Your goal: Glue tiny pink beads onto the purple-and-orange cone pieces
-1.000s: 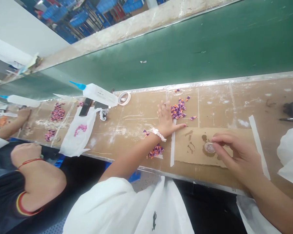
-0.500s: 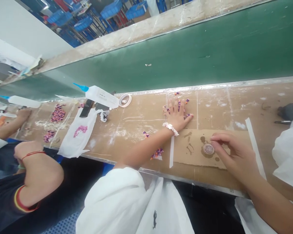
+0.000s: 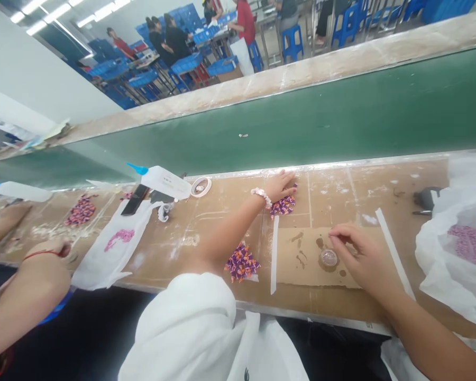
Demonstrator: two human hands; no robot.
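Observation:
My left hand (image 3: 281, 186), with a white scrunchie on its wrist, reaches across to the far part of the bench. Its fingers are stretched out and lie at the upper edge of a pile of small purple and orange pieces (image 3: 282, 207). Nearer to me is a second purple and orange pile (image 3: 241, 263), beside my forearm. My right hand (image 3: 357, 251) hovers over a cardboard sheet (image 3: 293, 272), thumb and forefinger pinched together; anything between them is too small to see. Just left of those fingertips sits a small round clear dish (image 3: 329, 257) among dark wet spots.
White tape strips (image 3: 274, 254) border the cardboard. A bag of pink pieces (image 3: 472, 243) lies at right. To the left are a tape roll (image 3: 201, 187), a white bottle with blue nozzle (image 3: 166, 182), a phone (image 3: 135, 200) and a white sheet (image 3: 97, 267). A co-worker's arm (image 3: 35, 286) is farther left.
My left hand has shifted from spread flat over scattered pieces to the far side of a pile, uncovering it. The near pile shows more fully. My right hand keeps its pinch; the view tilts up.

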